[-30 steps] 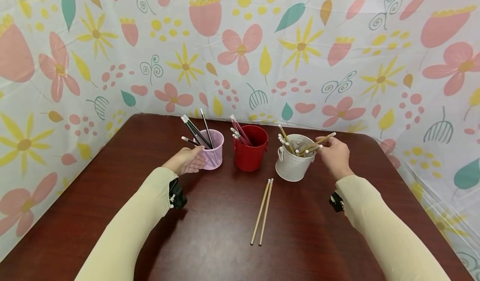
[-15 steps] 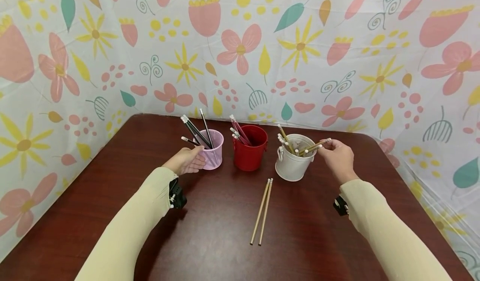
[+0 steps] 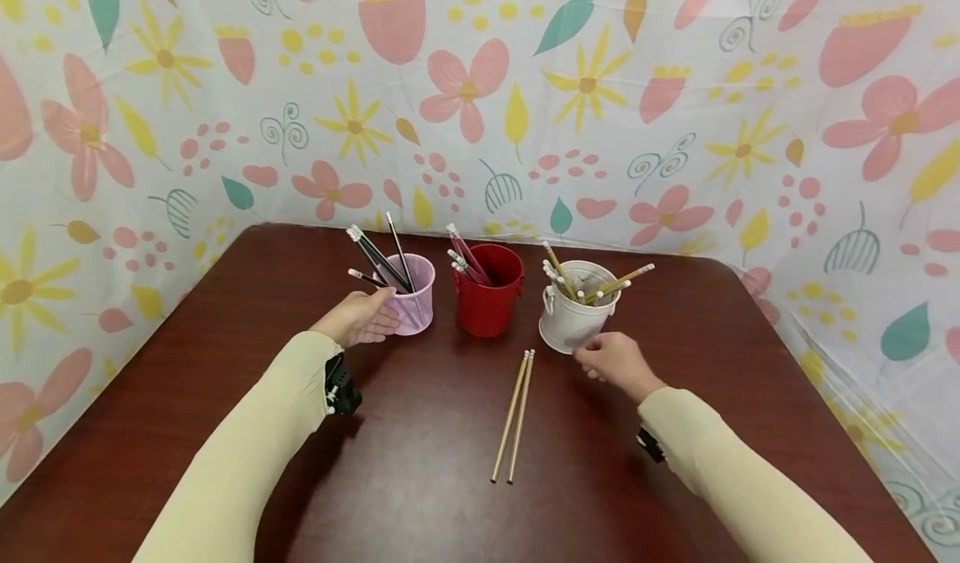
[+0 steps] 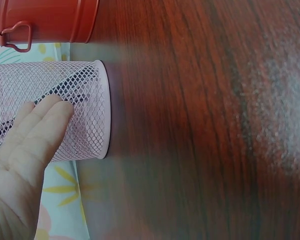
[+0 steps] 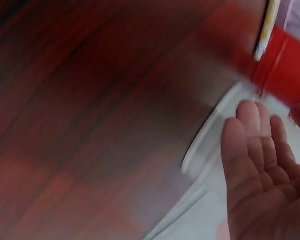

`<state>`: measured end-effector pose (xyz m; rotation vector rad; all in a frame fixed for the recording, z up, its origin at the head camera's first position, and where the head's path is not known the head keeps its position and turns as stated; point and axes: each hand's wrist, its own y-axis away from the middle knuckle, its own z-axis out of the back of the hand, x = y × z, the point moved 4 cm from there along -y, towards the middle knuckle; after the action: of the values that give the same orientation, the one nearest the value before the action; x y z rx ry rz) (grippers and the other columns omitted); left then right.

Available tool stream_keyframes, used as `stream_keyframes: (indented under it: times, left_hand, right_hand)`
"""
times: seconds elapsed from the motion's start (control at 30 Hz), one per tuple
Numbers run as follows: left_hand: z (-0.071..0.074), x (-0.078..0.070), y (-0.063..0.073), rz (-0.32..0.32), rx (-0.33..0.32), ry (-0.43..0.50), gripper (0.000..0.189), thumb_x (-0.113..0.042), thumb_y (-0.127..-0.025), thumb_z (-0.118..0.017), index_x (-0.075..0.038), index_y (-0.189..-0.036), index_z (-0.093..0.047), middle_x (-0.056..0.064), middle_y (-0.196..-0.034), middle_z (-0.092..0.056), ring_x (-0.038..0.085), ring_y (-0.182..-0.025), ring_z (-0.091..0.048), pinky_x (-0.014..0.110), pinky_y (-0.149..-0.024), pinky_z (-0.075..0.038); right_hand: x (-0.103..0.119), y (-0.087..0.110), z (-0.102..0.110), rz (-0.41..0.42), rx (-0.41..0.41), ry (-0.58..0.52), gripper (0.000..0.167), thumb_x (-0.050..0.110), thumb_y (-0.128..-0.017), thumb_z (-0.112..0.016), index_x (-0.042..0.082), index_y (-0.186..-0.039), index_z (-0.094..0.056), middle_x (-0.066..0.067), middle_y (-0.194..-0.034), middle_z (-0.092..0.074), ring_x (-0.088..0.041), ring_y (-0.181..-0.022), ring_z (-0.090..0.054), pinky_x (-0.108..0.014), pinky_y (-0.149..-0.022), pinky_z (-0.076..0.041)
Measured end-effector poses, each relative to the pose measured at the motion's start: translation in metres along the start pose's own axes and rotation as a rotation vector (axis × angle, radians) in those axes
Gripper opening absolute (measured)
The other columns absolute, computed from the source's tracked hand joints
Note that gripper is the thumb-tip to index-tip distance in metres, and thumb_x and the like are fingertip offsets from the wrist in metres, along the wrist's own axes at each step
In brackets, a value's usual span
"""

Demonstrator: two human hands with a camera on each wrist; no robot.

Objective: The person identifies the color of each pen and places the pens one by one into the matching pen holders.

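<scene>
My left hand (image 3: 366, 317) is at the near left side of a lilac mesh pencil cup (image 3: 417, 306) of black pencils (image 3: 375, 254). Its thumb is by the rim, and its fingers lie almost straight along the mesh (image 4: 87, 120) in the left wrist view. My right hand (image 3: 617, 363) is over the table just in front of a white bucket (image 3: 573, 325) of yellow pencils (image 3: 626, 278). In the right wrist view the fingers (image 5: 237, 160) are extended and hold nothing. Two loose yellow pencils (image 3: 512, 421) lie nearly side by side to its left.
Between the lilac cup and the white bucket stands a red bucket (image 3: 487, 304) with dark pink pencils (image 3: 467, 254). All sit toward the back of a dark brown table (image 3: 420, 496). A flower-patterned cloth (image 3: 480, 154) hangs behind it.
My right hand has let go of a pencil at the white bucket's right rim and moved down and left to the bucket's front. The view has shifted slightly; my left hand stays at the cup.
</scene>
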<state>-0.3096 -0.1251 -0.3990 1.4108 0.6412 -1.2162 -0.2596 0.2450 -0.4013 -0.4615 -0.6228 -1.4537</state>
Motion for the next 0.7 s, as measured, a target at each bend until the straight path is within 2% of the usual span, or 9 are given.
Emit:
stream_keyframes:
  times: [0.03, 0.07, 0.2, 0.27, 0.3, 0.33, 0.43, 0.7]
  left_hand:
    - [0.001, 0.001, -0.002, 0.001, 0.0, 0.005, 0.061, -0.035, -0.101, -0.037, 0.019, -0.127, -0.044, 0.034, -0.128, -0.052, 0.041, -0.119, -0.052, 0.047, -0.101, -0.041]
    - [0.006, 0.008, -0.012, -0.016, 0.024, 0.02, 0.061, -0.038, -0.099, -0.042, 0.018, -0.123, -0.049, 0.033, -0.122, -0.056, 0.039, -0.114, -0.057, 0.045, -0.097, -0.045]
    - [0.009, 0.011, -0.018, -0.017, 0.032, 0.024, 0.063, -0.04, -0.098, -0.044, 0.018, -0.123, -0.05, 0.033, -0.121, -0.057, 0.039, -0.113, -0.058, 0.045, -0.096, -0.046]
    - [0.009, 0.009, -0.015, -0.01, 0.023, 0.017, 0.063, -0.038, -0.099, -0.041, 0.019, -0.125, -0.048, 0.034, -0.124, -0.055, 0.04, -0.116, -0.055, 0.045, -0.097, -0.044]
    - [0.005, 0.002, -0.005, 0.01, -0.002, 0.001, 0.062, -0.035, -0.101, -0.036, 0.02, -0.129, -0.043, 0.035, -0.129, -0.05, 0.041, -0.121, -0.051, 0.046, -0.101, -0.04]
    - [0.003, 0.001, -0.002, 0.014, -0.005, -0.002, 0.062, -0.034, -0.101, -0.033, 0.02, -0.13, -0.042, 0.035, -0.131, -0.048, 0.042, -0.123, -0.049, 0.047, -0.102, -0.039]
    - [0.001, -0.001, 0.003, 0.019, -0.005, -0.007, 0.063, -0.034, -0.102, -0.029, 0.021, -0.131, -0.039, 0.036, -0.133, -0.046, 0.043, -0.124, -0.047, 0.047, -0.103, -0.038]
    - [0.001, 0.001, -0.002, 0.012, -0.013, 0.003, 0.062, -0.034, -0.102, -0.03, 0.02, -0.13, -0.041, 0.035, -0.131, -0.048, 0.042, -0.122, -0.049, 0.046, -0.103, -0.039]
  right_hand:
    - [0.004, 0.0, -0.005, 0.003, 0.032, 0.019, 0.019, 0.013, -0.083, -0.062, -0.005, -0.079, -0.067, -0.004, -0.06, -0.063, -0.01, -0.051, -0.057, -0.024, -0.049, -0.048]
    - [0.008, -0.001, -0.01, 0.008, 0.061, 0.037, 0.018, 0.013, -0.083, -0.062, -0.003, -0.076, -0.067, -0.003, -0.058, -0.061, -0.01, -0.05, -0.057, -0.025, -0.048, -0.048]
    - [0.027, -0.001, -0.028, 0.021, 0.146, 0.112, 0.021, 0.013, -0.081, -0.062, 0.0, -0.065, -0.064, -0.003, -0.054, -0.059, -0.012, -0.046, -0.056, -0.026, -0.045, -0.047]
    - [0.036, -0.002, -0.037, 0.018, 0.175, 0.141, 0.025, 0.014, -0.081, -0.062, 0.001, -0.06, -0.063, -0.003, -0.051, -0.058, -0.013, -0.045, -0.055, -0.026, -0.044, -0.046]
    - [0.039, -0.002, -0.041, 0.012, 0.189, 0.156, 0.026, 0.015, -0.081, -0.062, 0.001, -0.059, -0.062, -0.003, -0.05, -0.058, -0.013, -0.044, -0.055, -0.026, -0.043, -0.046]
    - [0.042, -0.002, -0.045, 0.004, 0.199, 0.173, 0.027, 0.016, -0.081, -0.061, 0.002, -0.058, -0.062, -0.003, -0.049, -0.057, -0.013, -0.043, -0.055, -0.026, -0.043, -0.046]
    - [0.049, -0.001, -0.054, -0.014, 0.237, 0.207, 0.028, 0.017, -0.081, -0.061, 0.003, -0.057, -0.061, -0.002, -0.047, -0.057, -0.013, -0.042, -0.054, -0.025, -0.042, -0.045]
    - [0.054, -0.004, -0.058, -0.023, 0.278, 0.257, 0.023, 0.015, -0.079, -0.062, 0.003, -0.06, -0.063, -0.004, -0.048, -0.058, -0.014, -0.043, -0.056, -0.026, -0.042, -0.046]
